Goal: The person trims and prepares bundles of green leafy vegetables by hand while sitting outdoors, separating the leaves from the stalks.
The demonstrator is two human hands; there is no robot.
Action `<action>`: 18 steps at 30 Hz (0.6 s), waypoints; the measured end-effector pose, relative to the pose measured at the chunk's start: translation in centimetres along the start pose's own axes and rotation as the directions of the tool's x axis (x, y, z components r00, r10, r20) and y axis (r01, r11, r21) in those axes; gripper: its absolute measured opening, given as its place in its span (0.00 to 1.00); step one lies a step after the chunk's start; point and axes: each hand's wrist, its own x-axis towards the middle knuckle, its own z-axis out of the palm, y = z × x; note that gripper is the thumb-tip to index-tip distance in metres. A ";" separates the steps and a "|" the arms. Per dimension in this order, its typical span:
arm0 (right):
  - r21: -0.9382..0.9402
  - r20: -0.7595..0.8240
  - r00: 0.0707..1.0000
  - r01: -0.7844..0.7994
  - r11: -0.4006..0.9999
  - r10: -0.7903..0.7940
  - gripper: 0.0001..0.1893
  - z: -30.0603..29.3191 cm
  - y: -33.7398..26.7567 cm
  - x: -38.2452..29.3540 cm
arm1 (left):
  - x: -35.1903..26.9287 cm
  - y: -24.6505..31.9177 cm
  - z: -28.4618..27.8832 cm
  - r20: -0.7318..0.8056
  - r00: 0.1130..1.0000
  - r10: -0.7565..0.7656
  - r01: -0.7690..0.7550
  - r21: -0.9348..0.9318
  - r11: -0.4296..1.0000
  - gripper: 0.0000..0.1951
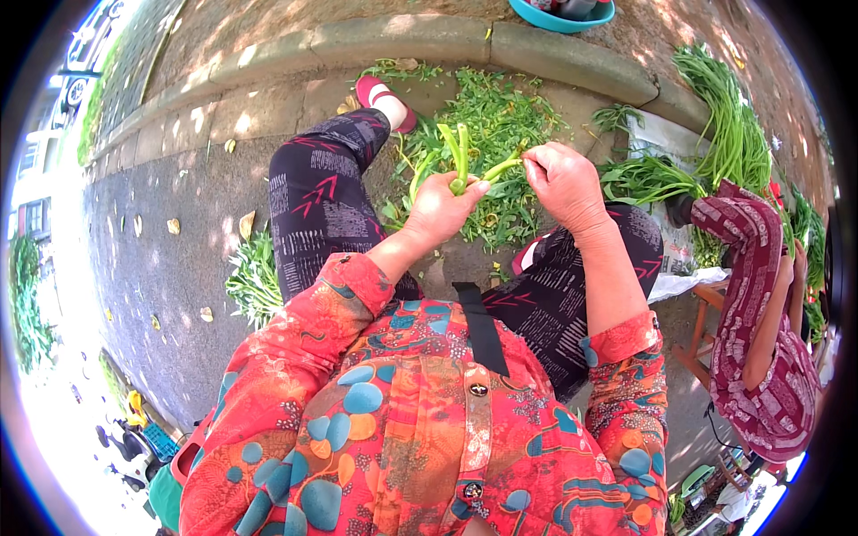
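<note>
My left hand (439,208) is closed around a few thick green vegetable stems (461,157), whose pale ends point up and away from me. At its right, my right hand (563,184) pinches the tip of one stem that slants out of the left hand's grasp. Beneath both hands, a heap of torn green leaves and stalks (499,107) covers the pavement between my feet. A bundle of leafy greens (255,281) lies on the ground beside my leg at the left.
A stone curb (570,60) runs across ahead, with a blue basin (563,23) beyond it. Long-stemmed greens (734,127) lie at the right on plastic sheeting (690,281). Another person in patterned maroon clothes (737,321) sits there on a wooden stool (700,328).
</note>
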 end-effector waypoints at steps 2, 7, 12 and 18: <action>-0.035 -0.014 0.998 0.062 0.997 -0.062 0.04 0.1 0.2 0.0 | -0.1 0.2 0.0 0.000 1.000 -0.013 0.013 -0.023 1.000 0.16; -0.113 -0.062 0.978 0.191 0.975 -0.199 0.04 0.3 0.3 0.2 | -0.1 0.3 -0.1 -0.003 1.000 -0.024 0.024 -0.031 0.999 0.15; 0.018 -0.102 0.985 0.142 0.990 -0.139 0.04 0.5 0.0 0.3 | 0.0 0.0 0.0 -0.035 0.999 0.006 -0.008 -0.080 0.997 0.14; 0.260 -0.066 0.992 -0.084 0.962 0.104 0.02 0.3 -0.4 0.4 | -0.3 1.1 0.0 -0.015 0.999 -0.040 0.038 -0.103 0.994 0.14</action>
